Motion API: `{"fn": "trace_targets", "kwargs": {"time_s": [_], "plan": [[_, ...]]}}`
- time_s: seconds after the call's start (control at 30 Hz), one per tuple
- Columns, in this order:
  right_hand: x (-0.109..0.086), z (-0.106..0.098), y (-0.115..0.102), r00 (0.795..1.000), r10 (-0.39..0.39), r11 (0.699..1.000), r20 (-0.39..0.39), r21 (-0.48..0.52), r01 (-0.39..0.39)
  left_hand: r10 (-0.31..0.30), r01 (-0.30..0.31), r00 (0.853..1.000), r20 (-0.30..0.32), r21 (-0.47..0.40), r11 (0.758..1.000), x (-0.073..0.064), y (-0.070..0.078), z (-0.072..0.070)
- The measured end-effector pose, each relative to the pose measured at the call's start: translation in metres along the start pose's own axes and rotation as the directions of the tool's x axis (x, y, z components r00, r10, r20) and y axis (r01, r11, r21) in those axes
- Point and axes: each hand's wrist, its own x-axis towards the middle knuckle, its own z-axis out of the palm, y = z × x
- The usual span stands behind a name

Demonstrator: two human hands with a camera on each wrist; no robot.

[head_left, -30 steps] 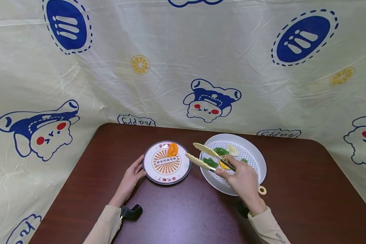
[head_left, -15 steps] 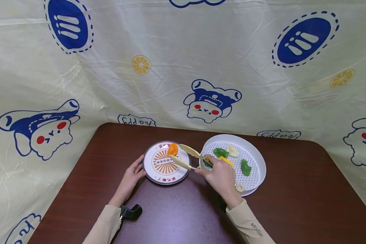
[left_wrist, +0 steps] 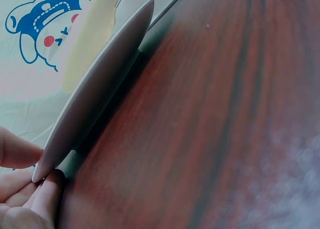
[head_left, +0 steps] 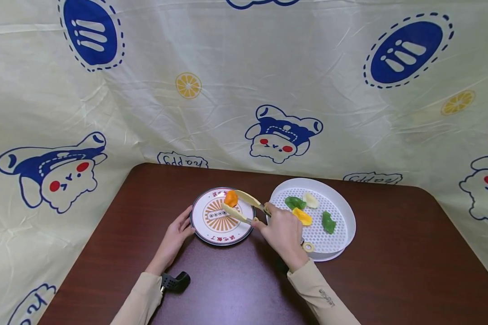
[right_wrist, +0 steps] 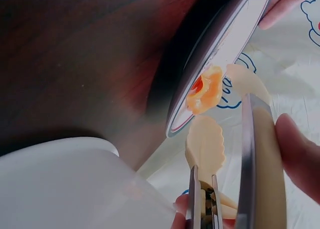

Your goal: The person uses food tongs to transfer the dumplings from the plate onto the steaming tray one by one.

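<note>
My left hand [head_left: 175, 237] pinches the left rim of a white plate [head_left: 201, 225] with a printed sunburst; the left wrist view shows the thumb [left_wrist: 19, 150] above the rim and fingers below. An orange, pepper-like piece [head_left: 231, 198] lies on the plate's far right part. My right hand [head_left: 282, 237] grips cream-tipped tongs [head_left: 247, 197] over the plate. Their tips are spread, one on each side of the orange piece; the right wrist view shows them apart from it [right_wrist: 207, 91]. The ring at the tongs' end [head_left: 308, 247] shows beside the wrist.
Right of the plate stands a round white tray [head_left: 348, 225] with a perforated insert. In it lie a yellow piece [head_left: 302, 216], green leaf-like pieces [head_left: 328, 222] and a pale piece [head_left: 310, 200]. A printed cloth [head_left: 211, 126] hangs behind the brown table [head_left: 402, 253].
My right hand has carried the spread tongs left from above the tray to around the orange piece on the plate. The left hand has stayed at the plate's rim.
</note>
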Motion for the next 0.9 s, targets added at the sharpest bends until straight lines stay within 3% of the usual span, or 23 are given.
{"fn": "trace_targets", "kwargs": {"time_s": [0.5, 0.9], "plan": [[0.01, 0.008, -0.01, 0.998, -0.064, 0.996, -0.011, -0.059, 0.063, 0.003, -0.003, 1.0, -0.001, 0.004, 1.0, 0.0, -0.001, 0.0], [0.009, 0.015, -0.016, 0.994, -0.109, 0.994, -0.027, -0.022, 0.108, -0.004, 0.004, 1.0, -0.003, 0.004, 1.0, 0.0, 0.0, 0.0]]}}
